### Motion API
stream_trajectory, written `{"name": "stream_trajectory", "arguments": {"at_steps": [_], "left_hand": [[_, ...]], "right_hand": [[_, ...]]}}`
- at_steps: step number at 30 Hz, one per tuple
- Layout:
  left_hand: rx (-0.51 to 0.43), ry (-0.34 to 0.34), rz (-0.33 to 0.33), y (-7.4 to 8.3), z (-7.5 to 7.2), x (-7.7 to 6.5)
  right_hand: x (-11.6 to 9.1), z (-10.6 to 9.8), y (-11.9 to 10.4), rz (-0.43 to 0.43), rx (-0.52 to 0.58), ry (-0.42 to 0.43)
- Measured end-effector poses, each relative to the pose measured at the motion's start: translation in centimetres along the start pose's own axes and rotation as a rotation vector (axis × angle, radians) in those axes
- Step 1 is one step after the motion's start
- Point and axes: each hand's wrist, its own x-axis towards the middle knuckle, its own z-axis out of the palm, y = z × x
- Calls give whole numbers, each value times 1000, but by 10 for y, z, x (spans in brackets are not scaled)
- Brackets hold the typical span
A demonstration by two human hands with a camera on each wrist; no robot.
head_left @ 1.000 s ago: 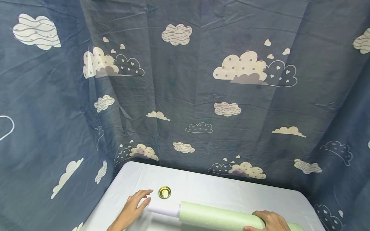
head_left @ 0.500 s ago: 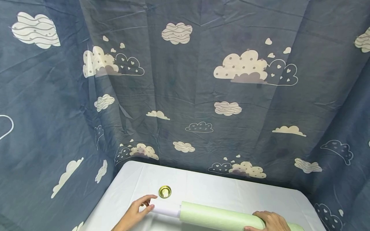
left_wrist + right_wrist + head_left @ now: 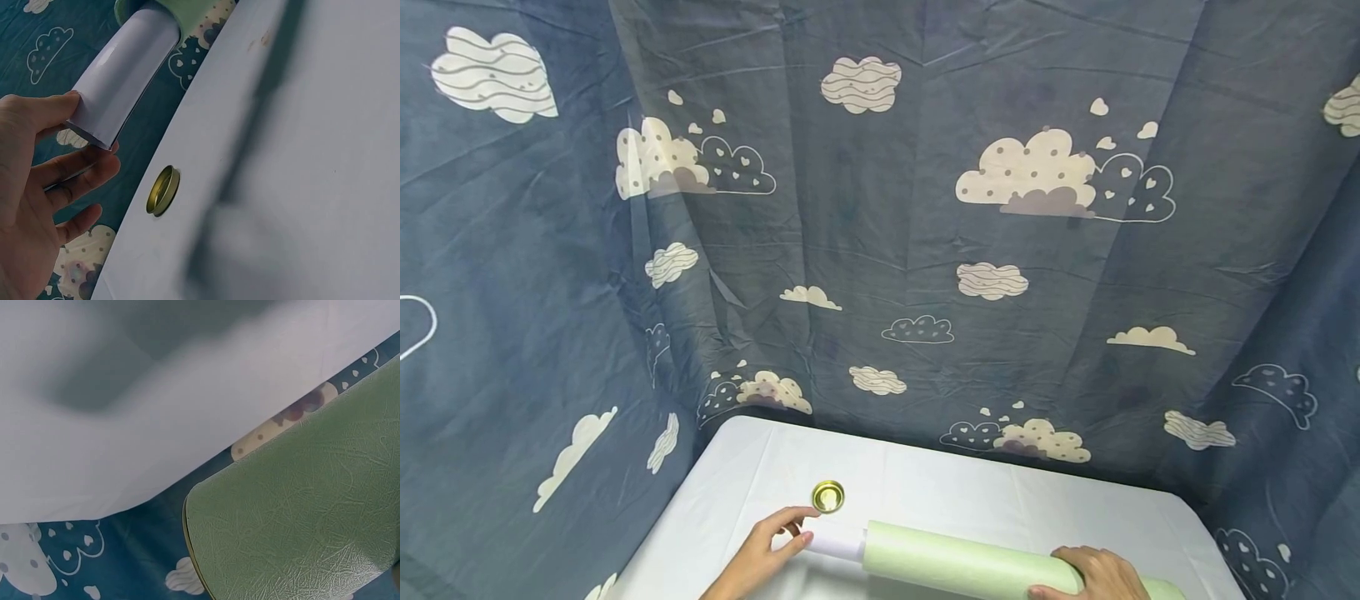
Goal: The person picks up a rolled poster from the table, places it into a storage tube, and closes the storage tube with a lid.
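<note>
A roll of white paper [image 3: 838, 542] sticks out of the left end of a light green tube [image 3: 955, 560]. With thumb and fingers, my left hand [image 3: 760, 550] holds the roll's outer end. In the left wrist view, the thumb lies on one side of the paper roll [image 3: 122, 72] and the fingers reach round its end from the other. My right hand [image 3: 1097, 575] grips the tube near its right end. The right wrist view shows the textured green tube [image 3: 300, 506] with a thin gold rim at its end; the right hand is almost wholly out of that view.
A round gold lid [image 3: 828, 497] lies on the white table [image 3: 985, 496], just beyond my left fingertips. Dark blue cloth [image 3: 865, 233] printed with clouds hangs behind the table and at both sides.
My left hand has moved right and closed its fingers on the paper roll's end. Less of the roll now shows outside the tube. The right hand keeps its grip, almost still.
</note>
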Motion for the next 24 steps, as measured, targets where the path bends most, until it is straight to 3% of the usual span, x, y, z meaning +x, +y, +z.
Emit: {"name": "stream_trajectory", "arguments": {"at_steps": [14, 24], "left_hand": [[-19, -78, 85, 8, 17, 4], [-36, -143, 105, 10, 26, 7]], "right_hand": [[1, 3, -7, 10, 7, -13], [3, 7, -14, 27, 27, -16]]}}
